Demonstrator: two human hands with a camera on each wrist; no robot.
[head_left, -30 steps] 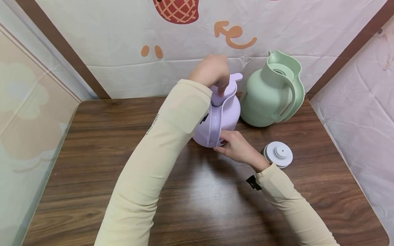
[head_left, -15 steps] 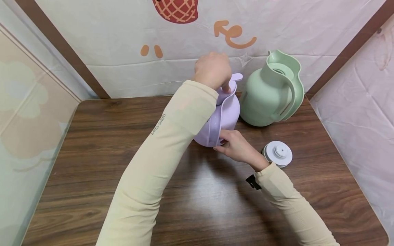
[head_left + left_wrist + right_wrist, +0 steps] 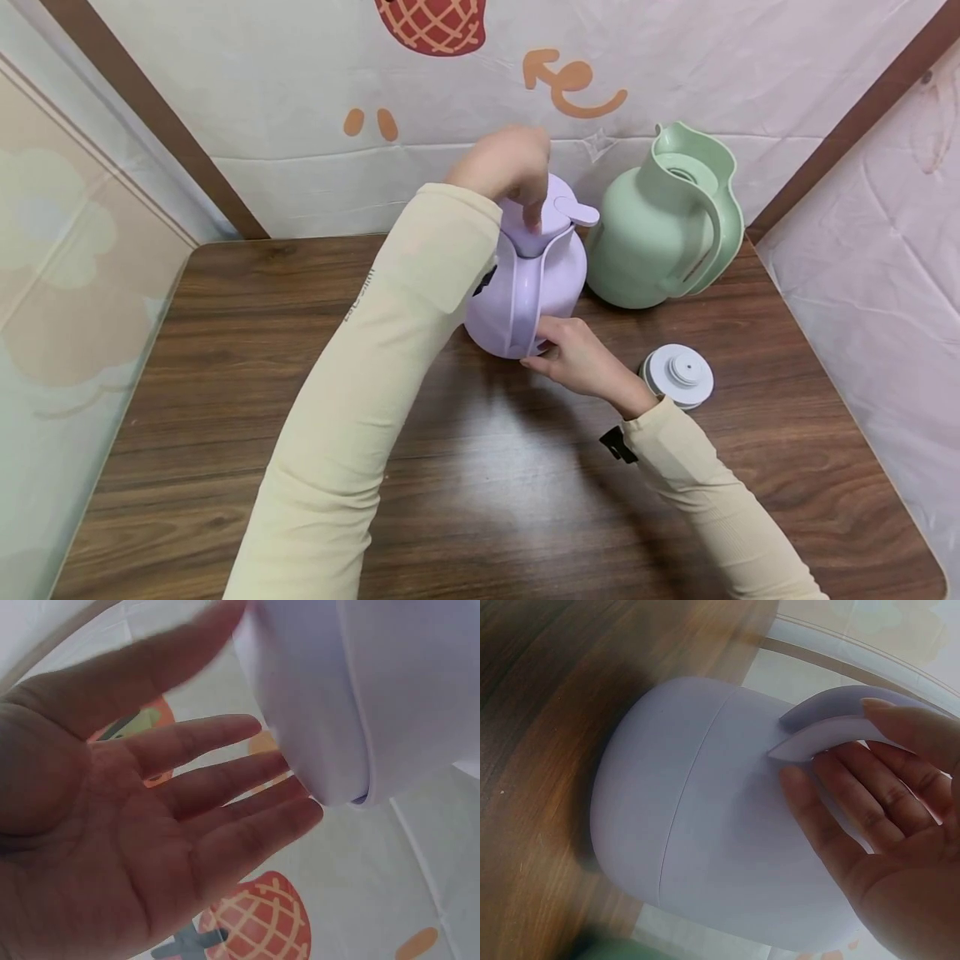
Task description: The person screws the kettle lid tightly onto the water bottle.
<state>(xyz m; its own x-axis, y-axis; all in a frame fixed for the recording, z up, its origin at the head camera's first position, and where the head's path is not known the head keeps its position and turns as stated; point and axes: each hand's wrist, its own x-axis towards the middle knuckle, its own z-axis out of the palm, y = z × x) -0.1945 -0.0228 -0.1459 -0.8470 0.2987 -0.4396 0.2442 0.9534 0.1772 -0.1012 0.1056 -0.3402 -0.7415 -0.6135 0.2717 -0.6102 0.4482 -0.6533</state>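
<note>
A lilac thermos jug (image 3: 564, 279) stands upright near the back of the wooden table, its handle (image 3: 527, 292) facing me. Above it, my left hand (image 3: 510, 171) reaches over the jug's lid (image 3: 555, 196), whose tab sticks out to the right. In the left wrist view, the fingers of that left hand (image 3: 172, 795) are nearly straight and the blurred thumb reaches to the lilac edge; some fingertips touch it or lie just behind it. My right hand (image 3: 577, 358) grips the lower handle, with thumb outside and fingers inside, as the right wrist view shows.
Close behind the lilac jug on the right stands a green jug (image 3: 637, 242) with its top uncovered. A pale round stopper (image 3: 678, 377) lies on the table (image 3: 480, 517) by my right wrist. A printed cloth wall (image 3: 300, 183) borders the table's back edge.
The lid's tab has swung clockwise, toward the right and front. My left hand went right over the lid, then came back left. The right hand stays at the handle.
</note>
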